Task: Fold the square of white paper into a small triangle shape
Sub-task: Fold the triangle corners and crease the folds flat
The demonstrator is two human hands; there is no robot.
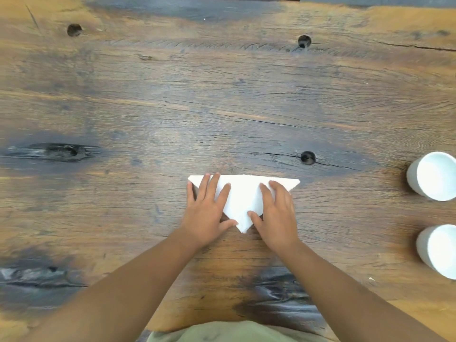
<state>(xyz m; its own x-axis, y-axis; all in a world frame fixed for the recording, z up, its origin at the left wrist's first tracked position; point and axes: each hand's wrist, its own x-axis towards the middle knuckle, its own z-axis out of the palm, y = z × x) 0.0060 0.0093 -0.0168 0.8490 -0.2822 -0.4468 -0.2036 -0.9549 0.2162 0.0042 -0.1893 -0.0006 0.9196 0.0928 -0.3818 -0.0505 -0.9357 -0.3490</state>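
The white paper (243, 197) lies flat on the wooden table (222, 107) as a triangle, its long edge away from me and its point toward me. My left hand (207, 211) rests palm down on the paper's left half, fingers spread. On the right half lies my right hand (277, 213), also flat, thumb near the lower point. Both hands press the paper down; neither grips it. Parts of the left and right slanted edges are hidden under the hands.
Two white cups stand at the right edge of the table, one (433, 176) farther away and one (438, 250) nearer to me. The wood has dark knot holes, one (308, 157) just beyond the paper.
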